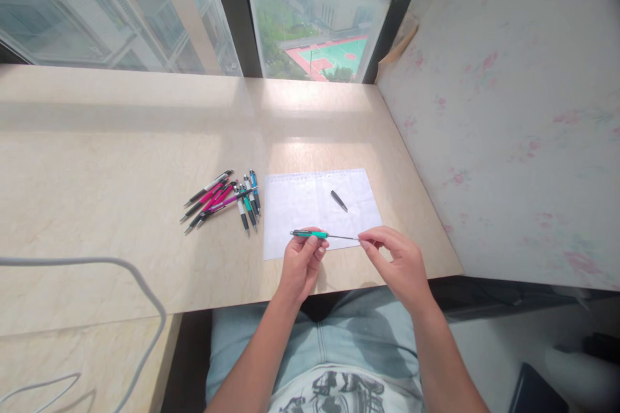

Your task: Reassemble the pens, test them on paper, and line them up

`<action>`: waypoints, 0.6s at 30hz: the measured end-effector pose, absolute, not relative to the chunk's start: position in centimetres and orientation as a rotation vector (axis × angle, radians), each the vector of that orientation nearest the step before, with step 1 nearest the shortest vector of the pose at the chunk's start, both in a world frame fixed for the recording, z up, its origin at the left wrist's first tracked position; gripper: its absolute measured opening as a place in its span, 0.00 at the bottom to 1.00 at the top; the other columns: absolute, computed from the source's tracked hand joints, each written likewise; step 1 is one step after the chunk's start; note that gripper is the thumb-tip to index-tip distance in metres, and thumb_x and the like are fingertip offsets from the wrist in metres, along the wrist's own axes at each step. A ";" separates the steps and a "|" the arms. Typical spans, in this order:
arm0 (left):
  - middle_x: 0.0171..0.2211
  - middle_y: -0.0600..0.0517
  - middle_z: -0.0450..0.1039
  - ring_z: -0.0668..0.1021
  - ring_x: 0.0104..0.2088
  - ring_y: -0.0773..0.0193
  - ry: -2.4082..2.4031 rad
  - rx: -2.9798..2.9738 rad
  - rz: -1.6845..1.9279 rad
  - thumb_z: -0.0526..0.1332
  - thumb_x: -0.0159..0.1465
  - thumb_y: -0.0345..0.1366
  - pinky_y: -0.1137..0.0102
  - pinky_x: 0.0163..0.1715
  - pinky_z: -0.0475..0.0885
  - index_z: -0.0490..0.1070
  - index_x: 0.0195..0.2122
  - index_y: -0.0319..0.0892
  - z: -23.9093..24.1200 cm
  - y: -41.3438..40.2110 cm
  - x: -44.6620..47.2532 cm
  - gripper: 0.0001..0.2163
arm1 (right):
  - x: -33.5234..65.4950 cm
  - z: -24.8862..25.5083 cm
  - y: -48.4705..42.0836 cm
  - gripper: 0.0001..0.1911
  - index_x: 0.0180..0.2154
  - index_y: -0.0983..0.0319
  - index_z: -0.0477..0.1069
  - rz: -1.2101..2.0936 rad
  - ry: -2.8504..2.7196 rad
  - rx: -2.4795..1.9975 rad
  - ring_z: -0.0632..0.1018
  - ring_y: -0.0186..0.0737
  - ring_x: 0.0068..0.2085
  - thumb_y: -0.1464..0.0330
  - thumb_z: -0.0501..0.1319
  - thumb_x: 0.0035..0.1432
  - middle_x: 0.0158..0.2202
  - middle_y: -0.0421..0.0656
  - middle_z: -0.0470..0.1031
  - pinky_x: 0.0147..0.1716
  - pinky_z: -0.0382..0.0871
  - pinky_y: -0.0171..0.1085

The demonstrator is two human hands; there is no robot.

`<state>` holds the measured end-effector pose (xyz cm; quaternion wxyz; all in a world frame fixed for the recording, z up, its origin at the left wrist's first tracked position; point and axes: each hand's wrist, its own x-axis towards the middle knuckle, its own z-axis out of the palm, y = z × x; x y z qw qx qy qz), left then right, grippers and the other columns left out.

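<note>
My left hand [303, 266] is closed around the green barrel [314, 233] of a ballpoint pen, its black clip end pointing left. A thin dark refill [341, 237] sticks out of the barrel's right end. My right hand [397, 261] pinches the far tip of that refill between thumb and fingertips. Both hands are over the near edge of a white sheet of paper [285, 200]. On the sheet, beyond my hands, lies a separate black grip section [339, 201] with a pointed tip.
Left of the paper lie several click pens [213, 199] in pink, purple, white, green and blue, some overlapping. A grey cable [121, 262] loops across the left side. The pale desk [121, 206] meets a flowered wall [508, 142] on the right and windows [320, 29] behind.
</note>
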<state>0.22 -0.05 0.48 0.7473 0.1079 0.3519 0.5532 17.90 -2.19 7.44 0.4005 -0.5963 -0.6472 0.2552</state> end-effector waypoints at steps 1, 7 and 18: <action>0.32 0.50 0.78 0.77 0.29 0.73 0.770 0.242 1.208 0.71 0.54 0.33 0.81 0.30 0.71 0.77 0.35 0.38 0.5 -0.1 0.2 0.09 | 17.8 7.4 -2.2 0.06 0.35 0.58 0.76 0.647 -1.642 -1.505 0.76 0.38 0.33 0.68 0.60 0.61 0.34 0.43 0.78 0.35 0.71 0.38; 0.34 0.49 0.78 0.78 0.29 0.71 0.762 0.318 1.164 0.70 0.55 0.33 0.78 0.31 0.72 0.77 0.36 0.39 0.2 -0.3 0.3 0.09 | 17.0 7.0 -2.1 0.06 0.36 0.58 0.76 0.698 -1.653 -1.482 0.76 0.38 0.33 0.70 0.59 0.61 0.35 0.42 0.78 0.35 0.71 0.38; 0.34 0.49 0.78 0.78 0.29 0.71 0.778 0.336 1.165 0.70 0.55 0.35 0.78 0.30 0.71 0.77 0.35 0.38 0.5 -0.4 0.2 0.08 | 16.0 6.7 -1.8 0.05 0.33 0.59 0.75 0.745 -1.593 -1.458 0.76 0.38 0.33 0.70 0.60 0.61 0.32 0.42 0.77 0.33 0.69 0.37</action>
